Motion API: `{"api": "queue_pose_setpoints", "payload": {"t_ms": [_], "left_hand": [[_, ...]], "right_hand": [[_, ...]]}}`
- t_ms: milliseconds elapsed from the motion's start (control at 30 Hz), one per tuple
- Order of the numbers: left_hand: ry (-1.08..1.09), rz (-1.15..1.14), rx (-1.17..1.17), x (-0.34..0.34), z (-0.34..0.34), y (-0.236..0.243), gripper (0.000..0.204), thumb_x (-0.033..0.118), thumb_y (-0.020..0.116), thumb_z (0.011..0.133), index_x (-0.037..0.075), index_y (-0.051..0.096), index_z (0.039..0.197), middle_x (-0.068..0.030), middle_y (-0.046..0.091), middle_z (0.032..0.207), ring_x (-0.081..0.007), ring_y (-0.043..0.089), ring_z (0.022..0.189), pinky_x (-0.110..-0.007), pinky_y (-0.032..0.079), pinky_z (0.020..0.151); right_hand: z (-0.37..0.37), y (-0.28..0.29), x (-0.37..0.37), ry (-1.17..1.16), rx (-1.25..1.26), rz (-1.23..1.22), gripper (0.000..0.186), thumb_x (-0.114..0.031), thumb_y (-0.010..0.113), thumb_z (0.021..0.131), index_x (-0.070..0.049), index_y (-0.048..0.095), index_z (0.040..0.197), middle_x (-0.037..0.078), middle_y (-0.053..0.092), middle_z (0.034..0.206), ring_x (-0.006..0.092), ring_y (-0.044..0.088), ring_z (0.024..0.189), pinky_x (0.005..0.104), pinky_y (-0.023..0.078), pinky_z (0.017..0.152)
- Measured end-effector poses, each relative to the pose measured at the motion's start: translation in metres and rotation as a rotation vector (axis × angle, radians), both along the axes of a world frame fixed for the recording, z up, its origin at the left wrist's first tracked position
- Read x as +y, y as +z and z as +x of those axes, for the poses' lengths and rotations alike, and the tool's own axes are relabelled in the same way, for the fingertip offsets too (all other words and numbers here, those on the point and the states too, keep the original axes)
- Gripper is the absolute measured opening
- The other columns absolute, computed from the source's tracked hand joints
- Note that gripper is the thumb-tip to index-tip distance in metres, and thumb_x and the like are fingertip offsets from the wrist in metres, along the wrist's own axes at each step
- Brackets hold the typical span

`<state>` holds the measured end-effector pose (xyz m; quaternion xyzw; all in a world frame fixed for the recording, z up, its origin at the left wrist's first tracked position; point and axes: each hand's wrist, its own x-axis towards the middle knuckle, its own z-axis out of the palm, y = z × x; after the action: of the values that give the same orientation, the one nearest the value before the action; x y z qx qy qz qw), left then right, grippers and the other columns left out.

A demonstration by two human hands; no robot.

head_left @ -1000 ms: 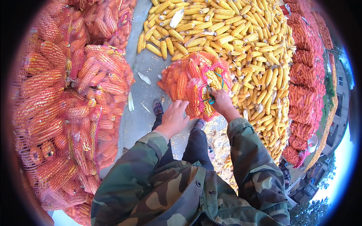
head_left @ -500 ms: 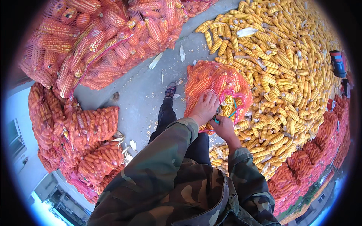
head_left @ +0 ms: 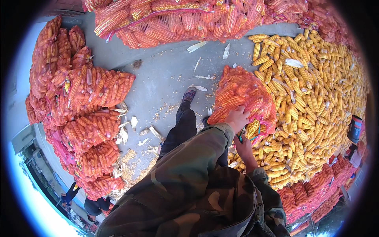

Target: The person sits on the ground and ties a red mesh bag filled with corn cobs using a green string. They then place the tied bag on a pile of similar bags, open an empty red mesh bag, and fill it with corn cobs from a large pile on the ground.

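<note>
A red mesh bag of corn [head_left: 239,93] stands in front of me, bulging with cobs, its near end partly open on bare yellow cobs [head_left: 252,127] with pink mesh edging and a teal cord round them. My left hand [head_left: 237,118] has its fingers curled on the bag's near side. Just below it my right hand [head_left: 242,147] is closed on a small teal item [head_left: 240,138], apparently cord, at the bag's opening. My left sleeve covers part of both the opening and my legs.
Loose yellow cobs [head_left: 308,98] form a wide pile at right. Filled mesh bags are stacked left [head_left: 90,126], along the top [head_left: 173,23] and lower right [head_left: 304,189]. Husks and kernels litter the concrete floor [head_left: 158,71]. Two people [head_left: 94,205] are at the lower left edge.
My view has swung round, shifting the bag rightward in the picture. My left hand, earlier more open beside the bag, has come onto it, while my right hand stays at the teal cord.
</note>
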<state>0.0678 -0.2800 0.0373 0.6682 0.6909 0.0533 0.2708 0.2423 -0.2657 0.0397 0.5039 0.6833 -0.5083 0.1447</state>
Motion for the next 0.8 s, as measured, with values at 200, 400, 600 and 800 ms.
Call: {"api": "queue_pose_setpoints", "payload": {"t_ms": [200,400,600,800], "left_hand": [[0.029,-0.022,-0.111,-0.041,-0.030,0.002,0.026,0.018,0.066,0.077,0.016,0.065,0.102,-0.0028,0.051,0.112,-0.0280,0.050,0.107,-0.038,0.055,0.069],[-0.096,-0.084,-0.177,-0.098,-0.098,0.012,0.042,0.015,0.072,0.067,0.012,0.059,0.107,-0.0069,0.050,0.112,-0.0303,0.051,0.106,-0.039,0.055,0.074],[-0.152,-0.116,-0.131,-0.165,-0.137,0.009,0.043,0.014,0.072,0.067,0.013,0.058,0.107,-0.0071,0.051,0.111,-0.0300,0.052,0.104,-0.039,0.054,0.072],[-0.119,0.014,-0.111,-0.231,-0.134,0.006,0.043,0.012,0.072,0.065,0.012,0.058,0.105,-0.0069,0.052,0.107,-0.0288,0.053,0.100,-0.039,0.053,0.069]], "right_hand": [[-0.040,0.022,-0.046,-0.042,0.002,0.027,0.036,-0.034,0.065,0.089,0.000,0.060,0.077,0.016,0.056,0.060,0.0241,0.050,0.054,0.0401,0.043,0.057],[-0.108,0.048,-0.115,-0.006,-0.078,0.151,0.037,-0.036,0.061,0.090,0.000,0.059,0.080,0.027,0.059,0.068,0.0437,0.060,0.067,0.0500,0.045,0.062],[-0.145,0.037,-0.189,-0.033,-0.057,0.068,0.043,-0.038,0.056,0.092,0.003,0.058,0.079,0.032,0.060,0.074,0.0483,0.061,0.076,0.0547,0.047,0.070],[-0.139,0.022,-0.255,-0.019,-0.050,0.188,0.040,-0.037,0.058,0.091,0.001,0.061,0.080,0.031,0.061,0.075,0.0467,0.062,0.075,0.0544,0.047,0.069]]}}
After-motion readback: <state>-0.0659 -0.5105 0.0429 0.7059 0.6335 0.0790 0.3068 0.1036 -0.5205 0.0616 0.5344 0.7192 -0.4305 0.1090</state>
